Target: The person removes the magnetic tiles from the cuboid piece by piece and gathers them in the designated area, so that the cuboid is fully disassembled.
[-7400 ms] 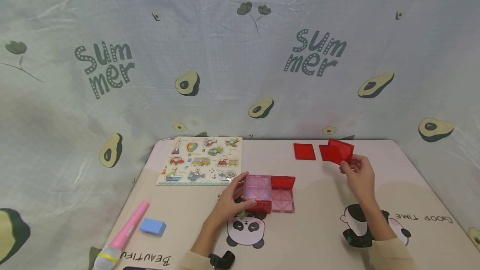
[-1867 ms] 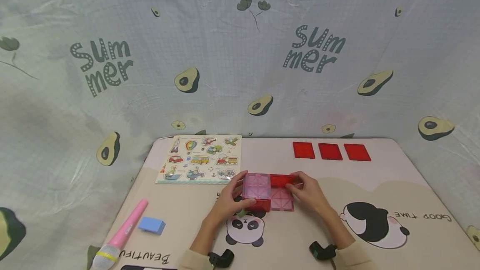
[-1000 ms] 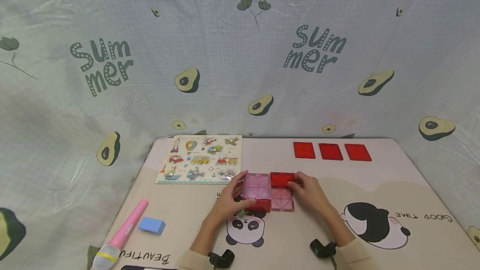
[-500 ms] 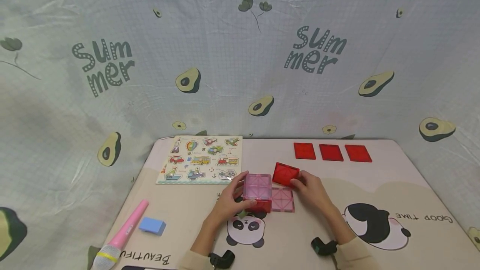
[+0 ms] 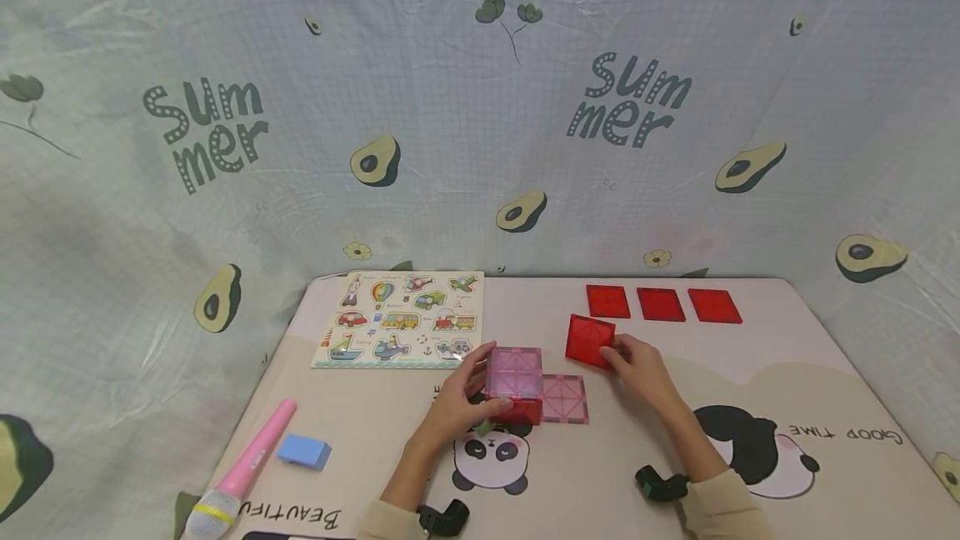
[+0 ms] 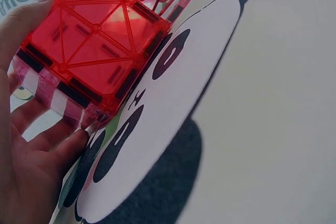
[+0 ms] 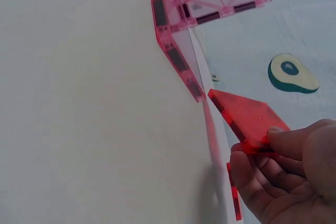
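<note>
The red tile (image 5: 586, 342), upright along the far edge of the flat pink tile (image 5: 565, 399) one second earlier, is now drawn clear of it, askew, by the right hand (image 5: 639, 367), nearer the row of red tiles (image 5: 661, 305). A third tile (image 5: 715, 306) at right extends that row, formerly two.

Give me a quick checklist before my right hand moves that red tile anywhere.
1. Right hand has a firm-looking grip on the held tile: ok, pinched between thumb and fingers.
2. Left hand steadies the pink and red box: ok, thumb and fingers are on it.
3. Flat pink tile sits against the box: ok, along its right side.
4. Held tile joined to the flat pink tile: not ok, they're apart.
5. Spare red tiles lie separately: ok, three in a row.
6. Far side of the box closed: cannot tell.
</note>
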Motion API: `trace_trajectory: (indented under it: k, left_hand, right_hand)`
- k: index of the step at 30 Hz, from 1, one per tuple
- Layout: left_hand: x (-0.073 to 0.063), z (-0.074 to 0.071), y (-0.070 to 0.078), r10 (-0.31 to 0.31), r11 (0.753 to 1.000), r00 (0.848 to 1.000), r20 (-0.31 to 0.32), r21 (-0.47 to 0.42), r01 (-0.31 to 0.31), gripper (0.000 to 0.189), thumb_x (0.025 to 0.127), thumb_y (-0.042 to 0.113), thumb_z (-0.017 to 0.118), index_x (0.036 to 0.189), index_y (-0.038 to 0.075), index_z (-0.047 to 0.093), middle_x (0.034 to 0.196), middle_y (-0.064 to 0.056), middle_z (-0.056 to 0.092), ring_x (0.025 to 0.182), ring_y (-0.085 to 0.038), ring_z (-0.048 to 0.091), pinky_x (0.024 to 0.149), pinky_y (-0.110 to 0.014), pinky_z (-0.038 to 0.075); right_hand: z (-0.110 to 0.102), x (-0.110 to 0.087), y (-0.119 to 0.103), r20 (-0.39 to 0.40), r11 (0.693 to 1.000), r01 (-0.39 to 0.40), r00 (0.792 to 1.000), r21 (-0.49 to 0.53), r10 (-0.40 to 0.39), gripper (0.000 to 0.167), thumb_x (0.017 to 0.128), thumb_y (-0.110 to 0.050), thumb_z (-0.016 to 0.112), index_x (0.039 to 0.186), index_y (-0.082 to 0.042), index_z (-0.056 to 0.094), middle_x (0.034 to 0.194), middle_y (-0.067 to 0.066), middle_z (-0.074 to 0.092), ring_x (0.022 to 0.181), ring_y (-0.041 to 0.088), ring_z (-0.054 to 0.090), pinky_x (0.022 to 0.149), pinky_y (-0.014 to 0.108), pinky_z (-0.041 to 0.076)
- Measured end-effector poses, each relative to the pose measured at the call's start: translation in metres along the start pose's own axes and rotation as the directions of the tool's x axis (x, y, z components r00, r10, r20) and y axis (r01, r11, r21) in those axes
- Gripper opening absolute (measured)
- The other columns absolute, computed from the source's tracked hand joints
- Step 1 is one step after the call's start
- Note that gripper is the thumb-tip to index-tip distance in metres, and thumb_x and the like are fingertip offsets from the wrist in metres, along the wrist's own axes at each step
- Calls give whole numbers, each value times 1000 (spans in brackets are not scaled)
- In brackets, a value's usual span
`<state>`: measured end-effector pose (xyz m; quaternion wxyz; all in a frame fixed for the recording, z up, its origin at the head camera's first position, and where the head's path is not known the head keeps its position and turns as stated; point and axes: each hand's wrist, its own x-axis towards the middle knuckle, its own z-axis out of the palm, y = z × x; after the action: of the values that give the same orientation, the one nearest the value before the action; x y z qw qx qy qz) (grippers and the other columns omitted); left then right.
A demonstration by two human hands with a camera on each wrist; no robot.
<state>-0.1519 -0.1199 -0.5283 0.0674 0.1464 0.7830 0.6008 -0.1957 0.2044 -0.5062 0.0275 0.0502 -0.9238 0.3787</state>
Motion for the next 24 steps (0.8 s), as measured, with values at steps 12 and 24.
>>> trace_trajectory:
  k: [12,24]
  left_hand:
    - [-1,0,0,-7,1000,1000,-7,-1,7,83,82,35,81,150,43,36,154,-3,46,142,-30,48,114,-43,44]
    - [-1,0,1,-1,1000,1000,-2,-4,1,83,82,34,80,151,40,36,154,-4,46,142,-30,48,114,-44,44]
  right_hand:
    - [-9,1,11,0,998,-57,998,-18,57,48,98,-20,64,135,8,54,110,22,68,95,29,62,74,27,59]
    - [-14,4,19,-59,993,-115,992,-26,113,44,98,-17,62,133,8,55,102,22,69,81,23,62,62,13,49]
